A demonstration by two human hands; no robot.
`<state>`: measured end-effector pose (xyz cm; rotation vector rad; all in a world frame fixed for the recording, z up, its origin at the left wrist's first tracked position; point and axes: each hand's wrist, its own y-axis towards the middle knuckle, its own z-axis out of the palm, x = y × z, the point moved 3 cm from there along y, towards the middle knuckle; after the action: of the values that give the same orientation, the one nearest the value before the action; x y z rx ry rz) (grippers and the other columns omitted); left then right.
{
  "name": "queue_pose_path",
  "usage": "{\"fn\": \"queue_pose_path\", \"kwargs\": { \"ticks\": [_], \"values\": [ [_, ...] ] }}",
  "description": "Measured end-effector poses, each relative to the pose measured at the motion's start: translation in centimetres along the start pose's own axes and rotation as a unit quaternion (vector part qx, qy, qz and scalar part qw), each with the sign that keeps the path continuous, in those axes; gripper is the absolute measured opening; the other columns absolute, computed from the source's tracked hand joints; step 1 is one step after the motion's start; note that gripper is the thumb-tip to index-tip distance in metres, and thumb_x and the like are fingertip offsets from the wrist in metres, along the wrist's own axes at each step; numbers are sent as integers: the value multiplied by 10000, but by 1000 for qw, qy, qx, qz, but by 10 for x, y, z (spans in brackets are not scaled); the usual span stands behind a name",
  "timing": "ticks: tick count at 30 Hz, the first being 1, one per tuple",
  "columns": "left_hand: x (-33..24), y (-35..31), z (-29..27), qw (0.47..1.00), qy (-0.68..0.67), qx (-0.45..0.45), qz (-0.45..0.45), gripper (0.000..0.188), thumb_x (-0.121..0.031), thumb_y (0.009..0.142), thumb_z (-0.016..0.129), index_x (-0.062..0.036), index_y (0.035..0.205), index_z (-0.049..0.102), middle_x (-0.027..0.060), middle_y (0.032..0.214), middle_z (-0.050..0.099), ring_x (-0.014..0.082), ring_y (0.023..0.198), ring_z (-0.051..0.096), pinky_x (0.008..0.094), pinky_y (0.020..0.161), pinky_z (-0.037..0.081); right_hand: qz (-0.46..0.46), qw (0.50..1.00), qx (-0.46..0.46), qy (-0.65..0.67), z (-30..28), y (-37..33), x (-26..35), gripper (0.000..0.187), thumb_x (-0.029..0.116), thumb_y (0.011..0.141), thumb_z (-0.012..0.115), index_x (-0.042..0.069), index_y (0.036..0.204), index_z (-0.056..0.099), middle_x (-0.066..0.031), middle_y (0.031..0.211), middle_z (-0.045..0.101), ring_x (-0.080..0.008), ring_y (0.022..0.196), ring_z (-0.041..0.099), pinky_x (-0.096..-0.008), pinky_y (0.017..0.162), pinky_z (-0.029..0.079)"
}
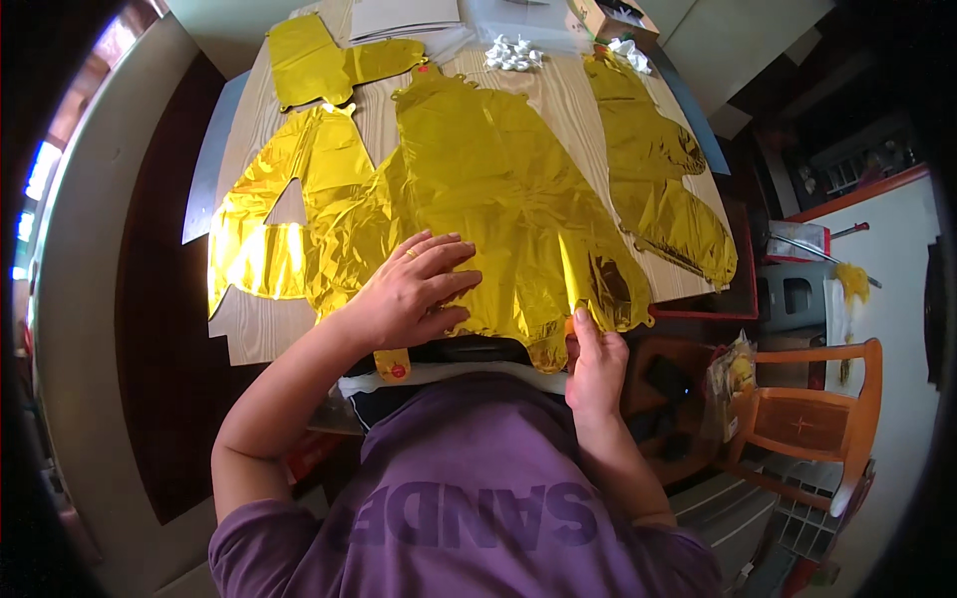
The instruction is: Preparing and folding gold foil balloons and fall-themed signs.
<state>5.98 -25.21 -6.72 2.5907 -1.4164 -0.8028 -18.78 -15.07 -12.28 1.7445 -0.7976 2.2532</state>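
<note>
The gold foil balloon point(488, 179) lies flat in the middle of the wooden table point(566, 115), its near edge at the person's lap; the left hand point(419, 289) rests palm down on its lower left part, fingers stretched out and a little apart, though how hard it presses I cannot tell; the right hand point(596, 359) pinches the near edge toward the right corner, thumb on top, the other fingers partly hidden underneath; to do this well, I would keep the left palm broad and light so that the foil stays put without new creases, and let the right thumb work along the rim in a soft pinch, since thin foil like this probably kinks or tears at a sharp tug; forearms are best kept clear of the loose tabs; the balloon's long axis seems to run from the far side of the table toward the person, the narrower end pointing away and the broad end facing the body, with its right edge slanting outward on the way down; its left border is hard to make out where it meets the left balloon point(339, 149), so I cannot tell which overlaps which; the right balloon point(648, 149) lies across a strip of bare wood, and a small white pile point(513, 53) sits beyond the far end.
</note>
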Motion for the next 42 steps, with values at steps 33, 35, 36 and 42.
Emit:
{"fn": "queue_pose_path", "kwargs": {
  "ticks": [33,35,36,42],
  "values": [
    [-37,-6,14,974,189,-68,101,299,-180,776,736,-27,1027,682,96,1013,653,244,968,658,445,940,506,36,991,28,125,20,-20,8,229,202,976,655,-2,1080,667,-46,1023,695,-104,823,655,-257,709,518],
    [-38,-3,5,991,104,-42,77,319,-210,766,742,-36,1026,682,105,1024,656,253,990,648,446,946,501,-3,998,5,64,10,-13,-4,239,198,971,665,-13,1082,671,-34,1014,691,-82,845,625,-247,743,489],
    [-38,-2,-2,996,61,-28,63,329,-225,760,744,-40,1026,682,110,1029,658,257,1001,644,446,948,498,-2,998,7,64,9,-12,-6,244,195,968,669,-17,1089,670,-30,1010,688,-78,853,614,-243,753,478],
    [7,0,-32,995,-89,-34,-4,342,-164,798,679,-23,1109,688,160,1122,660,343,1056,627,457,964,487,19,999,-2,40,8,-14,-6,254,168,967,669,-33,1121,662,-16,999,677,-74,857,587,-237,773,455]
  ]
}}
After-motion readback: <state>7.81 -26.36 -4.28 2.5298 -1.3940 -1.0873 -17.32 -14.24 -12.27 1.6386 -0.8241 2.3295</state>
